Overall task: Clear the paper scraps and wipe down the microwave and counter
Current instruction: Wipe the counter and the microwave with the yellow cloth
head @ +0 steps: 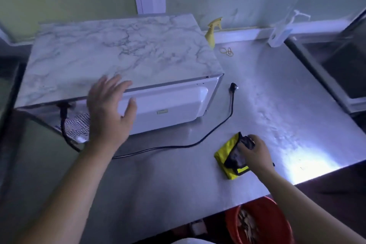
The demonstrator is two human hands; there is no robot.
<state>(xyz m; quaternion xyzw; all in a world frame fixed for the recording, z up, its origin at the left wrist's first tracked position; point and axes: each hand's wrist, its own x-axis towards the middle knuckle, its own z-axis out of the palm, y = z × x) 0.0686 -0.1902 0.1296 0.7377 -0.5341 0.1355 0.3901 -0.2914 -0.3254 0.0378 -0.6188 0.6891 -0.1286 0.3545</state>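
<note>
Microwave at 10 o'clock, back panel facing the camera, cord loose on the counter, likely unplugged so it can be turned and wiped. Left hand at its rear top edge, fingers spread wide, probably steadying it. Right hand at 4 o'clock, fingers curled round the yellow-black cloth on the counter, set to wipe. Red bucket at 5 o'clock holds what look like scraps

red bucket cropped, spray bottle behind microwave
</note>
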